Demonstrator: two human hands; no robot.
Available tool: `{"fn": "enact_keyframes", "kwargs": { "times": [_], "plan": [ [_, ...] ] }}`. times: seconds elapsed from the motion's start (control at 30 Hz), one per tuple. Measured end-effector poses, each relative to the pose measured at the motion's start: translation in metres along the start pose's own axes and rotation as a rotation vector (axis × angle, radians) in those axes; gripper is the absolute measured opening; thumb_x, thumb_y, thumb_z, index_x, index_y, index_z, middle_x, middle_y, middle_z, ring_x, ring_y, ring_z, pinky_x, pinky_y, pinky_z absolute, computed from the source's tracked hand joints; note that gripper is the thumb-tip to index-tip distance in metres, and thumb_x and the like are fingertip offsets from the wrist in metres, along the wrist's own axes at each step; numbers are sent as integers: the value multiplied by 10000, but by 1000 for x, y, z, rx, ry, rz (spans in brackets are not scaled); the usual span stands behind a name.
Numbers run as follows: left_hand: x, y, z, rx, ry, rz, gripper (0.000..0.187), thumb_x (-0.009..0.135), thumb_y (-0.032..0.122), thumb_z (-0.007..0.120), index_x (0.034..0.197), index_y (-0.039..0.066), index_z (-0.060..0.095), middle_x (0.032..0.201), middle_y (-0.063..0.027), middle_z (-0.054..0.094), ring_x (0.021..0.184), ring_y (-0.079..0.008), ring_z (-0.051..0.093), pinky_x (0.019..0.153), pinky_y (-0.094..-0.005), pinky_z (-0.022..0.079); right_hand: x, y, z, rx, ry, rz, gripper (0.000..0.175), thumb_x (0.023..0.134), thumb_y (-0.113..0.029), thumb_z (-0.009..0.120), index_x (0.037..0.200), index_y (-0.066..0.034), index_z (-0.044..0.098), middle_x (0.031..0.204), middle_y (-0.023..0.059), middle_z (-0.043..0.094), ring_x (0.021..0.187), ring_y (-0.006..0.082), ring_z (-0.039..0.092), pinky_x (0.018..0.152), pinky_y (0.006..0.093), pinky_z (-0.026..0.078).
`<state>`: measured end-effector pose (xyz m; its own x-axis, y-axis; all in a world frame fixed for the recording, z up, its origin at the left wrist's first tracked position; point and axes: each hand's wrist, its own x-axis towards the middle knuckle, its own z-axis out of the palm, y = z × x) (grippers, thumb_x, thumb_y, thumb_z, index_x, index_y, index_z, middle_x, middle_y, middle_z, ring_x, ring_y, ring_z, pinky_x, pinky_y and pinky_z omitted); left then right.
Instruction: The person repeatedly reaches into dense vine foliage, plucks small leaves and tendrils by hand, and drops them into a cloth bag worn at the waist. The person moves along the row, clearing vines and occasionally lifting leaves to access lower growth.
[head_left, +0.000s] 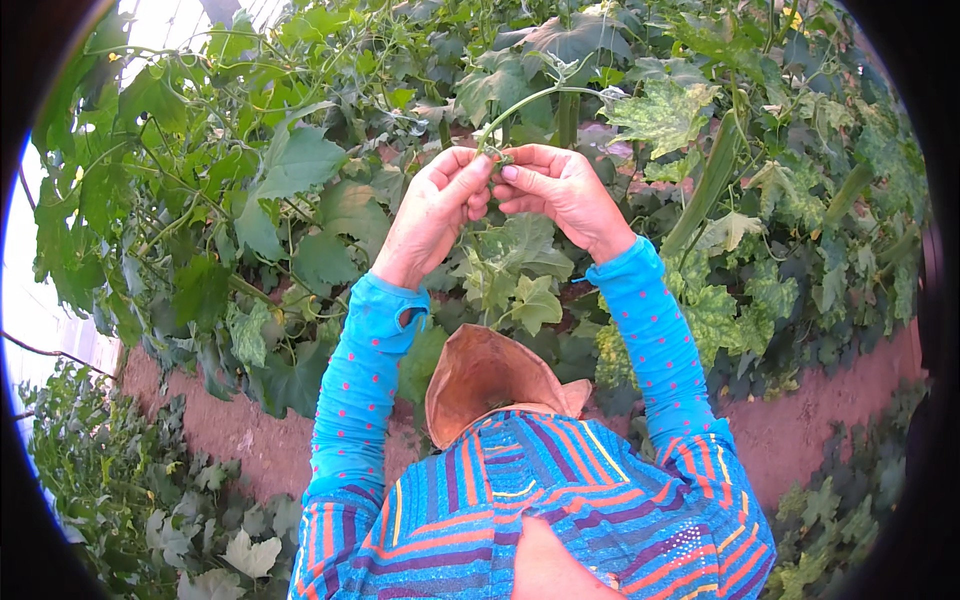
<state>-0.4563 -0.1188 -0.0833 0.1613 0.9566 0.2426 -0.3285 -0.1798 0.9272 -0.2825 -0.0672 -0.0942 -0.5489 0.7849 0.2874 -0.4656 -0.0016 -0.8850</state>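
My left hand (435, 206) grips a green vine stem (517, 105) between thumb and fingers, and the stem arches up and to the right out of that grip. Close beside it, my right hand (559, 187) pinches a small green cluster (498, 159) on the same vine; buds or tendrils, I cannot tell which. The fingertips of both hands nearly meet. At the far end of the stem is a pale, fuzzy shoot tip (564, 69). Below my hands grow broad lobed leaves (536, 300).
A brown open-topped pouch (487, 375) hangs at my front. Long green gourds (705, 180) hang among yellow-mottled leaves (667, 112) on the right. Dense vines (300, 161) fill the left. Bare soil (225, 431) runs below the plants, with another leafy row (150, 495) at lower left.
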Motion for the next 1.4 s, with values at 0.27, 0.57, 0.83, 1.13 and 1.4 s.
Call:
{"fn": "enact_keyframes", "kwargs": {
  "times": [0.27,0.57,0.83,1.13,1.4],
  "plan": [
    [-2,-3,7,89,85,9,117,897,129,634,989,62,608,778,65,532,661,-34,440,602,-205,363,-6,-1,2,-265,47,-134,219,903,-135,628,1054,23,611,925,82,675,795,132,658,677,264,558],
    [-1,-4,11,-23,81,20,174,892,169,646,1011,45,617,760,61,540,639,-23,431,571,-189,348,-14,-6,11,-70,63,-127,233,930,-139,586,1090,28,608,965,91,666,835,151,659,697,285,574],
    [-2,-4,9,-54,38,-2,185,889,146,638,1038,41,605,807,41,577,652,-30,450,581,-192,357,-10,-5,14,-132,66,-140,238,911,-139,620,1092,13,605,967,83,667,838,137,655,698,267,567],
    [-3,6,8,-157,58,-19,227,905,209,636,1065,49,622,733,70,478,615,-31,400,533,-196,312,-12,0,21,-383,216,-269,222,922,-137,599,1072,25,624,926,110,680,772,155,672,696,285,564],
    [-9,9,16,-160,119,-29,237,922,278,617,1064,90,642,764,77,492,638,-25,414,536,-188,323,-21,3,31,-12,215,-188,197,914,-152,611,1045,-4,619,891,100,665,767,191,681,694,317,575]
  ]
}}
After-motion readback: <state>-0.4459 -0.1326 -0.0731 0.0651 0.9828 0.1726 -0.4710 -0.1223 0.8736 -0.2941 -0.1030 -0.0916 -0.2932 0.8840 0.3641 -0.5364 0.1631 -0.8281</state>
